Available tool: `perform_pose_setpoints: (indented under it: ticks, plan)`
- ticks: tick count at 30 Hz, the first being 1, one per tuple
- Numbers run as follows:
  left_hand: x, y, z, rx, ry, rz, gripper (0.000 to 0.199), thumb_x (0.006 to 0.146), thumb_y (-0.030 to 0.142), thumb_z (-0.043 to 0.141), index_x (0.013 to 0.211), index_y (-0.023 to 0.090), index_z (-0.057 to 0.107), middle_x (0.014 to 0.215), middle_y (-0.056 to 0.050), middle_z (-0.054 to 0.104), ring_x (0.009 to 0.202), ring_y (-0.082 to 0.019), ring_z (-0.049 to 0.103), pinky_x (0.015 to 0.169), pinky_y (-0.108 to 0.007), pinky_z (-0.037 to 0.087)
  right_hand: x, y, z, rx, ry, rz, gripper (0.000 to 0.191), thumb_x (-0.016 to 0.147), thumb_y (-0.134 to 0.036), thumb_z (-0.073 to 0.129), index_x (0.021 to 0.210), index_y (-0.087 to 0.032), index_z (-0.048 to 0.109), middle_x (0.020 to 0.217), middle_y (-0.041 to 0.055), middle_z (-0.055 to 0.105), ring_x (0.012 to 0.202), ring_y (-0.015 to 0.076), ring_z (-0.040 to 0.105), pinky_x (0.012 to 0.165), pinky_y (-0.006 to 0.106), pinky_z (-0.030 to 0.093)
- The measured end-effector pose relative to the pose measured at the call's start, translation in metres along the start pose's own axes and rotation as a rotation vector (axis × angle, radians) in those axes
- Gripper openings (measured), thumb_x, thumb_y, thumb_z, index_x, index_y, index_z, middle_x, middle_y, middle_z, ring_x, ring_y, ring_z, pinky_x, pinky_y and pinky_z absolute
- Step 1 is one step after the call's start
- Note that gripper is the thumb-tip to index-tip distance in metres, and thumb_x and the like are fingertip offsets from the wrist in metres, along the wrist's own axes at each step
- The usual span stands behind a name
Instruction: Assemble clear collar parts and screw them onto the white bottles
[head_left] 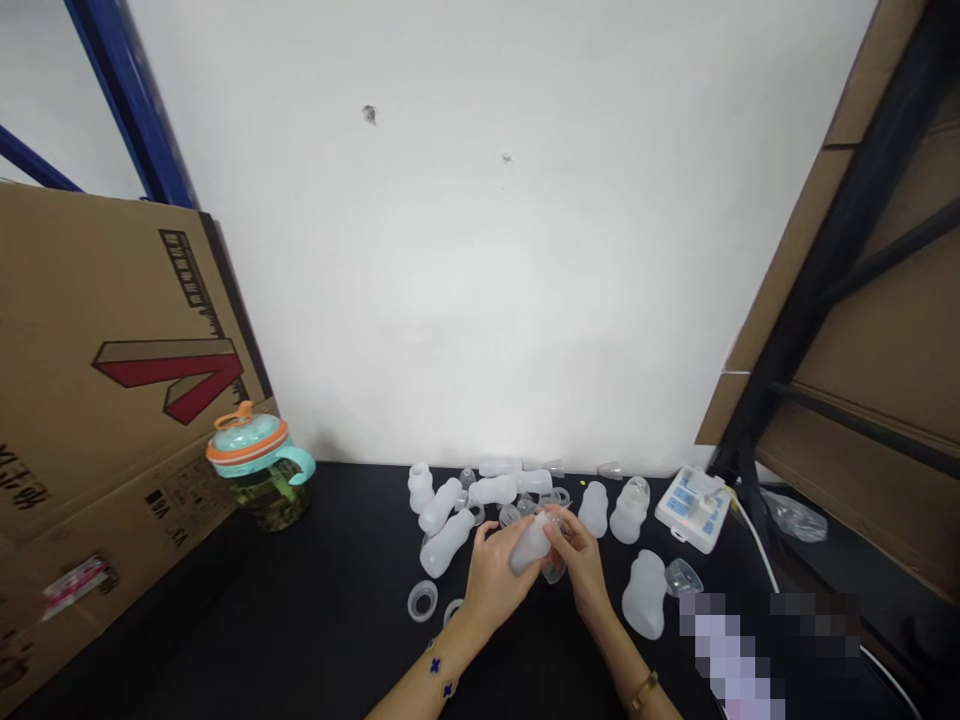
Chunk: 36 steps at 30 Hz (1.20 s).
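My left hand (498, 572) is wrapped round a frosted white bottle (529, 546), tilted with its top to the upper right. At that top, my right hand (576, 556) has its fingers closed on a small clear part (553, 517), mostly covered by the fingers. Behind the hands several frosted bottles (446, 542) lie among clear caps and rings. To the right stand a bottle with a clear top (630, 510) and a plain one (594, 510). Another bottle (643, 594) lies nearer, beside a clear cap (683, 577). A white ring (422, 601) is left of my left hand.
A teal-lidded jug (259, 465) stands at the left, in front of a large cardboard box (97, 400). A white power strip (694, 508) with a cable lies at the right by a black metal frame. The white wall (480, 300) closes off the black table's (322, 620) back.
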<state>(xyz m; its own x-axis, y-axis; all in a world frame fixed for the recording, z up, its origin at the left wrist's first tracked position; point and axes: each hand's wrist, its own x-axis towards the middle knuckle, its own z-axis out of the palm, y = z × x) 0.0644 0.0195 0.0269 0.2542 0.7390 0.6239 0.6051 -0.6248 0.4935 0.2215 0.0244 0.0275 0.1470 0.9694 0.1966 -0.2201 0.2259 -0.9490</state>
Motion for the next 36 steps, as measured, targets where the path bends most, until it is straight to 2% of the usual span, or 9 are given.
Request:
perform_pose_setpoints:
  ticks: [3,9,14,24,36]
  plan:
    - [0.001,0.0,-0.001,-0.015,-0.018,-0.012,0.049,0.081,0.022,0.068,0.13,0.025,0.06,0.123,-0.005,0.072,0.104,-0.026,0.071,0.103,-0.048,0.045,0.002,0.003,-0.001,-0.003,-0.01,0.0,0.048,0.07,-0.05,0.082,0.106,-0.019,0.072,0.097,0.0061,0.072,0.047,0.0069,0.047,0.038,0.02,0.037]
    - [0.003,0.0,0.0,-0.025,-0.051,-0.044,0.051,0.079,0.019,0.069,0.129,0.026,0.061,0.124,-0.005,0.071,0.104,-0.027,0.07,0.1,-0.049,0.046,0.005,0.009,-0.003,-0.059,0.01,-0.001,0.049,0.072,-0.051,0.08,0.108,-0.018,0.072,0.081,0.0035,0.071,0.043,0.0068,0.044,0.038,0.021,0.035]
    - [0.003,-0.002,0.002,-0.042,-0.076,-0.07,0.053,0.079,0.019,0.069,0.13,0.027,0.061,0.124,-0.006,0.071,0.102,-0.026,0.07,0.099,-0.047,0.045,0.005,0.016,-0.005,-0.096,0.014,-0.013,0.049,0.074,-0.051,0.079,0.109,-0.018,0.071,0.075,0.0012,0.069,0.042,0.0061,0.041,0.038,0.02,0.033]
    - [0.002,-0.001,0.002,-0.027,-0.084,-0.105,0.052,0.078,0.019,0.071,0.129,0.026,0.063,0.119,-0.005,0.073,0.089,-0.024,0.071,0.089,-0.043,0.046,0.002,0.01,-0.002,-0.14,0.045,-0.004,0.051,0.072,-0.055,0.078,0.106,-0.017,0.072,0.074,0.0021,0.07,0.039,0.0052,0.037,0.035,0.02,0.032]
    - [0.001,0.0,0.003,-0.037,-0.063,-0.087,0.051,0.08,0.018,0.07,0.129,0.027,0.061,0.123,-0.004,0.071,0.093,-0.023,0.071,0.087,-0.041,0.045,0.0,0.009,-0.001,-0.153,0.062,-0.004,0.05,0.073,-0.055,0.077,0.106,-0.017,0.071,0.076,0.0023,0.071,0.039,0.0053,0.035,0.035,0.02,0.027]
